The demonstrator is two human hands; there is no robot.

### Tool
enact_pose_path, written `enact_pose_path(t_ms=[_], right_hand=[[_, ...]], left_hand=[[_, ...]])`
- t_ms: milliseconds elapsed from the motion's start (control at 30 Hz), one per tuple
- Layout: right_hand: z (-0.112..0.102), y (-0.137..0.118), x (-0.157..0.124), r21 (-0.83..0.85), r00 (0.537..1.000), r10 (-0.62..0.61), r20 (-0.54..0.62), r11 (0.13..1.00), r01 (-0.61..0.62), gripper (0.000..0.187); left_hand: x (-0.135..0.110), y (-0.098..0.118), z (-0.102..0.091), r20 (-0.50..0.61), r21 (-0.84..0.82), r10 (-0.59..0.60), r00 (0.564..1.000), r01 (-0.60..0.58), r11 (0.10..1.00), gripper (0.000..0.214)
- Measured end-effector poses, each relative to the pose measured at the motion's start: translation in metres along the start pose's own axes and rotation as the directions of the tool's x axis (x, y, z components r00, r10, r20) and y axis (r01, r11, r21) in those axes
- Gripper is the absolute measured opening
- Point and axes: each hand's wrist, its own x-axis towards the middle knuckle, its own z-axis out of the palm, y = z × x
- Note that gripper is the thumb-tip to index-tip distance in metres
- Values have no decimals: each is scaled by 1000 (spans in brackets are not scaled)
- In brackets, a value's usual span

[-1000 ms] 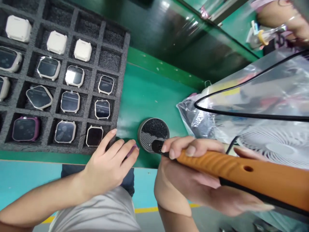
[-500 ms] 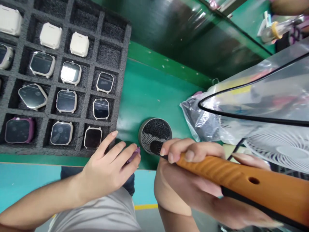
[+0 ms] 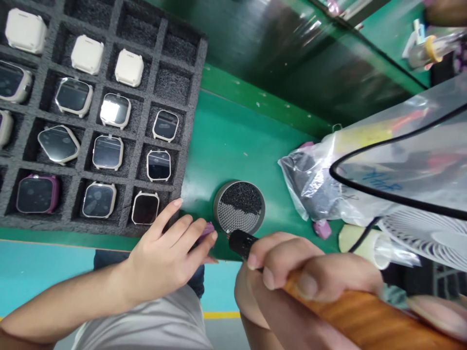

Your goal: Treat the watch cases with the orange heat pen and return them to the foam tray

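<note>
Tabletop: it runs beneath both sets of fingers. The left hand grasps a purple part near the edge; if the grip loosens, the part could probably slide off.

Foam tray: it lies left of and beyond the left fingers, and the left index fingertip overlaps its near corner. A sideways push could shift the seated watches.

Orange driver: the right hand grasps it, fingers wrapped around the handle. A careless swing could send its black nose into the left fingers.

Dish: it stands ahead of the driver nose, between the two sets of fingers. A knock from the nose could tip it and scatter the dark loose pieces inside.

Purple part: it sits under the left fingers, mostly covered. Pressure on a poorly supported side could turn it.

Change from the previous frame: the driver is drawn back toward the person, and its nose is at the near rim instead of over the dish interior. The left fingers keep their grasp. Whether the tip carries a piece cannot be determined.
</note>
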Motion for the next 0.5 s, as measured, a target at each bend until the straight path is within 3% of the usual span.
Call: enact_pose_path(t_ms=[67,300,500], right_hand=[[0,0,2,-15,1000,24,0,1000,-24,34],[-2,9,8,-40,995,60,76,998,-57,32],[-18,46,11,41,971,-188,147,982,184,39]], left_hand=[[0,0,-1,-1,-1,-1,1000,1,1000,28],[0,1,-1,6,5,-7,1000,6,1000,27],[1,2,-2,-11,-5,-14,1000,14,1000,25]])
